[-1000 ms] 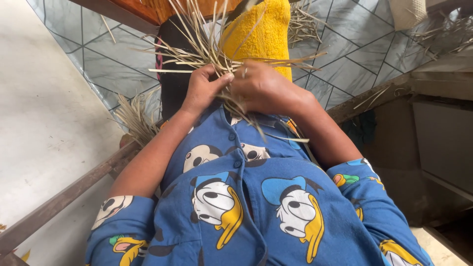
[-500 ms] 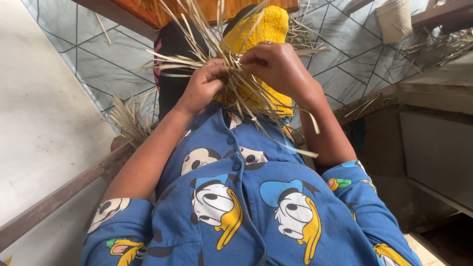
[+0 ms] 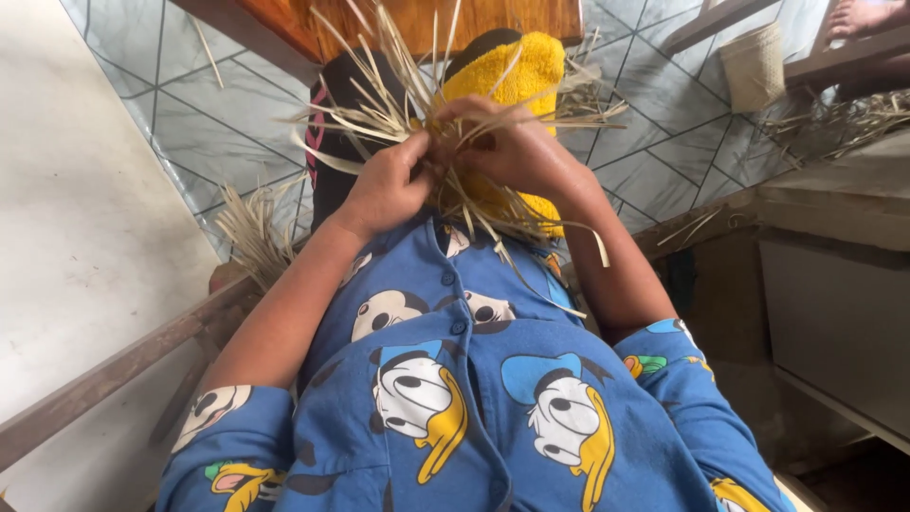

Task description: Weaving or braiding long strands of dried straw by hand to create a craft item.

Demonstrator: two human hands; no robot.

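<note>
- Directly ahead, both hands raised over the lap, working one bundle of dry straw strips (image 3: 417, 114) that fans out in all directions.
- Left hand (image 3: 389, 185): grip narrow, fingers pinched on strips at the middle of the bundle.
- Right hand (image 3: 517, 147): grip closed round the same strips from the other side, touching the left hand's fingertips.
- Behind the bundle and partly hidden by it, one yellow fuzzy slipper (image 3: 512, 71) and one dark slipper (image 3: 332, 123), resting on the tiled floor (image 3: 190, 123).
- Past the slippers, one wooden furniture edge (image 3: 379, 19), reddish brown, cut off by the top of the frame.
- Left of the lap, one loose tuft of straw (image 3: 251, 232) lying by a wooden rail (image 3: 114, 365).
- Upper right, one small woven basket (image 3: 754, 66), well apart from the hands, with a scatter of more straw (image 3: 834, 118) beside it.
- Far top right, another person's bare foot (image 3: 867, 14).
- Below the hands, a blue cartoon-print shirt (image 3: 474, 379); two duck faces and two mouse faces countable on the front.
</note>
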